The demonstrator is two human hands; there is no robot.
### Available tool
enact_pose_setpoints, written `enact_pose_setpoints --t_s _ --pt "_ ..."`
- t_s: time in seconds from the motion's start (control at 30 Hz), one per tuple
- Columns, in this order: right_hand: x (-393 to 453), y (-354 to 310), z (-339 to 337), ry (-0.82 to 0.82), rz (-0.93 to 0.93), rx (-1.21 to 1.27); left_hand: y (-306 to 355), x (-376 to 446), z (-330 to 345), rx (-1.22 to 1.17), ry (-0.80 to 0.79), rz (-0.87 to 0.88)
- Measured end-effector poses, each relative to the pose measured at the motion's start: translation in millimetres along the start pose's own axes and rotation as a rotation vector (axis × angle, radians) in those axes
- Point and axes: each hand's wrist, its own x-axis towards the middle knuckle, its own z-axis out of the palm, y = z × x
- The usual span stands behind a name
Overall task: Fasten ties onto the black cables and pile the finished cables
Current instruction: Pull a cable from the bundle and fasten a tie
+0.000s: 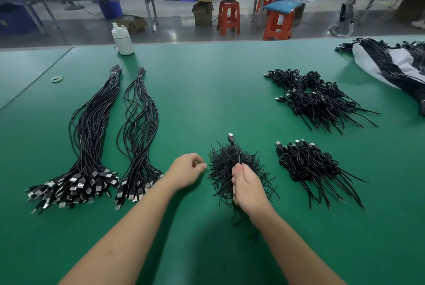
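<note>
Two hands reach over a green table (pixel 207 91) in the lower middle of the frame. The right hand (pixel 249 189) grasps a folded black cable (pixel 235 154), fingers curled round it, with the plug (pixel 231 135) pointing toward the top of the frame. It sits over a heap of short black ties (pixel 220 167) at the centre. The left hand (pixel 187 170) hovers just left of that heap, thumb and forefinger brought close together; whether they pinch a tie cannot be told. At the left of the frame lie two long bundles of untied cables (pixel 92 146), each bound near its far end, plugs fanned out toward the lower left. Right of the hands lies a small pile of tied cables (pixel 308 165), and above it a larger pile (pixel 317 98). At the far right more cables rest on a grey bag (pixel 368 63). A white bottle (pixel 123 39) stands at the upper left, with rubber bands (pixel 57 78) nearby.
</note>
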Motion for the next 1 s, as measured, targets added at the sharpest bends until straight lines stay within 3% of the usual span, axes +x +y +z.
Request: enact_pose_setpoints --t_s 0.07,0.3,0.6,0.7,0.8,0.9,1.0 --pt "-0.4 2.4 -3.8 0.009 0.016 0.006 3.1 2.5 11.4 0.054 -0.016 0.016" --pt "-3.9 6.5 -7.9 -0.007 0.010 0.016 9.9 4.5 28.0 0.145 0.161 0.038" --pt "-8.1 12.7 -9.6 -0.008 -0.006 -0.044 -0.7 -21.0 20.3 0.316 0.335 0.243" --pt "-10.6 12.8 -9.4 -0.029 0.003 0.011 -3.8 -37.7 18.1 0.212 0.350 0.201" --pt "-15.9 8.4 -7.2 -0.103 -0.005 0.077 1.3 -56.9 16.2 -0.144 0.357 0.092" --pt "-22.0 1.5 0.8 -0.139 -0.046 0.099 14.8 -77.9 14.1 -0.501 0.181 0.027" --pt "-27.0 -5.4 7.0 -0.098 -0.139 0.013 22.8 -93.6 12.3 -0.493 0.032 0.068"
